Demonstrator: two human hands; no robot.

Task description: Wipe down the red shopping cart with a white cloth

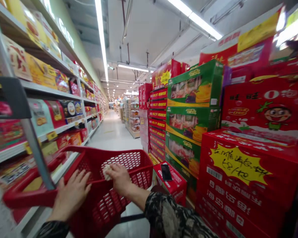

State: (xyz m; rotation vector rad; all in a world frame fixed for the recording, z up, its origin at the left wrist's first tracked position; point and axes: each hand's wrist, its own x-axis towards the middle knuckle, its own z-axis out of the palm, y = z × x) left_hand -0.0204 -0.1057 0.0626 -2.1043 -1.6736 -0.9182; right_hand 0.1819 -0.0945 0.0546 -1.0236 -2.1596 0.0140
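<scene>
A red plastic shopping basket [109, 191] with perforated walls and a pull-up grey-and-black handle [37, 152] takes up the lower left. My left hand [73, 190] lies at the basket's near left part, its fingers stretched out and spread. Over the near rim reaches my right hand [120, 178], closed around a crumpled white cloth [107, 172] that rests against the basket's rim. Only part of the cloth shows between the fingers, so I cannot tell if it is paper or fabric. Much of the basket's inside is hidden by its wall and my hands.
Shelves [75, 97] of boxed goods run along the left. On the right stand stacked green gift boxes [185, 124] and red cartons [248, 198]. A phone [166, 172] lies on a low red box [177, 185]. Between them a pale floor aisle [111, 129] leads away.
</scene>
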